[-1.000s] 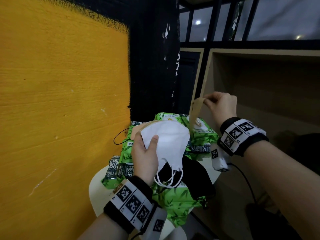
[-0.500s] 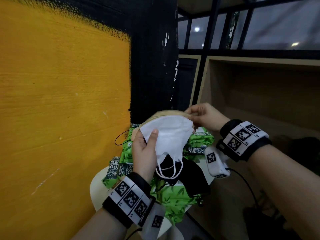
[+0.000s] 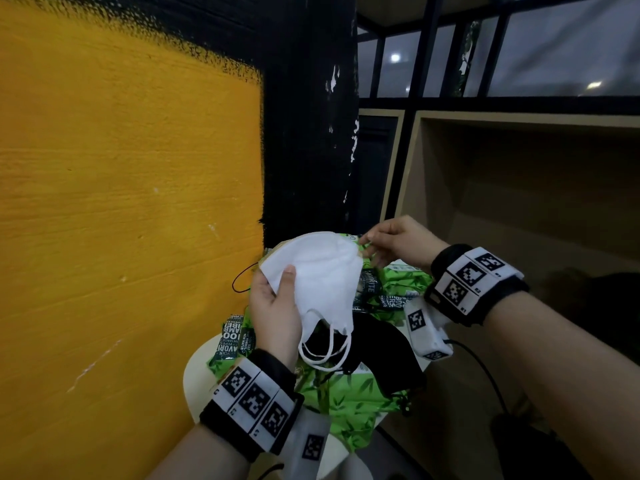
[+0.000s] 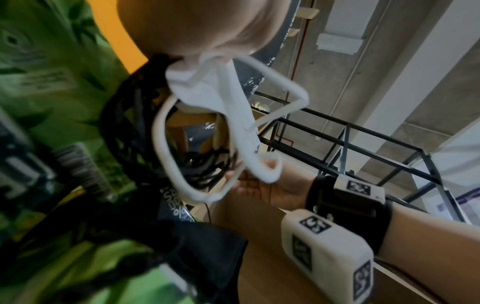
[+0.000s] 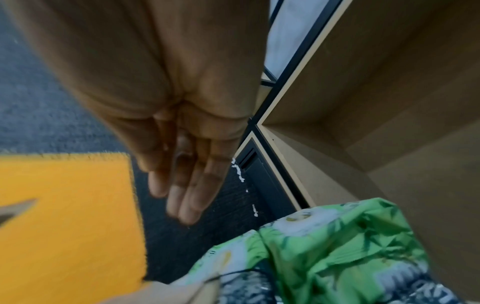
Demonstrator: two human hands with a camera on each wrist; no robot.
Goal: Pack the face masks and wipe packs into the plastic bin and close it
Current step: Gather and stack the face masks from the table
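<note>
My left hand (image 3: 277,313) grips a small stack of masks: a white mask (image 3: 318,271) in front and a beige mask (image 3: 268,261) behind it, of which only the rim shows. The white ear loops (image 4: 166,127) hang below the hand. My right hand (image 3: 372,251) is at the stack's upper right corner. Its fingers (image 5: 187,195) are nearly straight and touch a thin beige loop. A black mask (image 3: 381,355) lies on several green wipe packs (image 3: 346,403) under both hands. The plastic bin is not in view.
The packs rest on a small white round stool (image 3: 197,368) against the yellow wall (image 3: 121,202). An empty wooden shelf unit (image 3: 519,202) stands to the right. A black cord loop (image 3: 239,282) sticks out at the left of the packs.
My right hand held the beige mask up in the air, then brought it down behind the white mask. It now sits at the stack's corner with straighter fingers. The left hand stayed put.
</note>
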